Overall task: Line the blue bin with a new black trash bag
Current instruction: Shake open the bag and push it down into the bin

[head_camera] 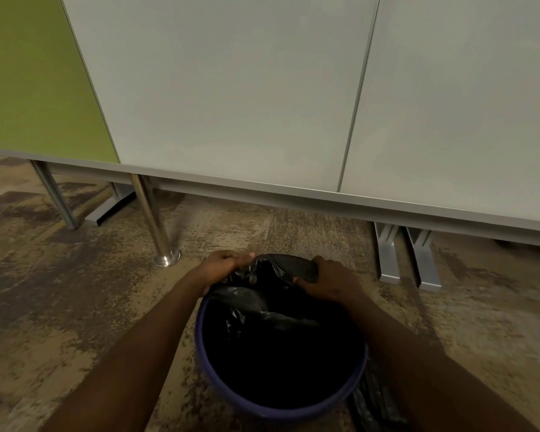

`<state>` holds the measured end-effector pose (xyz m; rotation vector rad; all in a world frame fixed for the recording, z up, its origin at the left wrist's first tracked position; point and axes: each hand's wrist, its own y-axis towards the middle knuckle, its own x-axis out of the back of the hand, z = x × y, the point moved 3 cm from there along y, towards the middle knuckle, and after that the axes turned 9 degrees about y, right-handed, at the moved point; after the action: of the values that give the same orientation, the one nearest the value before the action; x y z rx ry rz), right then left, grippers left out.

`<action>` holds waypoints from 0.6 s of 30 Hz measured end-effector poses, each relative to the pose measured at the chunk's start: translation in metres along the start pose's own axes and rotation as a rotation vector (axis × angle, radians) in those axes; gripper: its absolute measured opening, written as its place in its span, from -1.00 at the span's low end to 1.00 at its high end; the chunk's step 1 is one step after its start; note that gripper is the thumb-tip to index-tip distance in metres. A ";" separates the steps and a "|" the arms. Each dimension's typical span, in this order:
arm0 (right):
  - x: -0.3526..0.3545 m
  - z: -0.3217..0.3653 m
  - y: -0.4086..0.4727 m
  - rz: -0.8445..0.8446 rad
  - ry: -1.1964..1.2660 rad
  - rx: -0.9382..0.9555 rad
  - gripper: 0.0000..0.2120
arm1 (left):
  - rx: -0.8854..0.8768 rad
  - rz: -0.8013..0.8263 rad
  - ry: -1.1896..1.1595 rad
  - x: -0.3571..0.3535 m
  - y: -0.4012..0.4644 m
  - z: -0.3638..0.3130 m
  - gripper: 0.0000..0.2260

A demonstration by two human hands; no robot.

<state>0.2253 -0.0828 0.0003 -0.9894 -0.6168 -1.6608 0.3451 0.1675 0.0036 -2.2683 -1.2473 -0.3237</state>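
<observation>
Head view looks down on both hands closed on a black trash bag (262,294) at the far rim of a blue bin (281,405). Left hand (222,269) has its grip clamped on a bunched edge of the plastic at the far left of the rim, fingers curled over the top of the fold. Right hand (328,280) has its grip clamped on the plastic too, at the far right, with the thumb pointing inward along the crumpled edge. Between the two hands the bag's edge rises in a wrinkled hump over the far rim — stretched from one grip to the other.

Below the hands the bag drops into the bin, shiny creases showing on the far inner wall; deeper down the inside is too dark to tell how the plastic lies. The near rim of the bin is bare blue. More black plastic (374,400) lies on the floor just beside the bin, at its near right side.

The bin stands on a mottled brown carpet (75,307). Beyond it a chrome leg (153,219) with a round foot meets the floor to the left, and two grey metal feet (409,263) stand to the right — all beneath a pale grey partition (231,88) with a green panel (28,73) at its left end.
</observation>
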 end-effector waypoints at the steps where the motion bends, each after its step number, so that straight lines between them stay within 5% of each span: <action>1: 0.001 0.000 -0.002 -0.011 0.032 0.009 -0.17 | 0.027 0.019 -0.082 0.001 -0.005 0.008 -0.52; 5: 0.017 -0.001 -0.014 -0.238 0.432 -0.006 -0.20 | 0.081 0.101 -0.324 -0.001 -0.031 0.042 -0.39; 10: 0.029 -0.012 -0.044 -0.583 0.709 -0.108 -0.61 | -0.056 -0.294 -0.414 0.004 -0.061 0.056 -0.49; 12: 0.020 -0.016 -0.059 -0.528 0.699 -0.170 -0.59 | -0.163 -0.230 -0.245 -0.006 -0.073 0.059 -0.48; 18: -0.001 -0.024 -0.088 -0.259 0.623 -0.189 -0.37 | -0.113 -0.056 0.003 -0.013 -0.095 0.067 -0.03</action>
<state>0.1350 -0.0741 -0.0061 -0.4779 -0.1717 -2.1529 0.2555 0.2371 -0.0260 -2.3295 -1.3235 -0.4277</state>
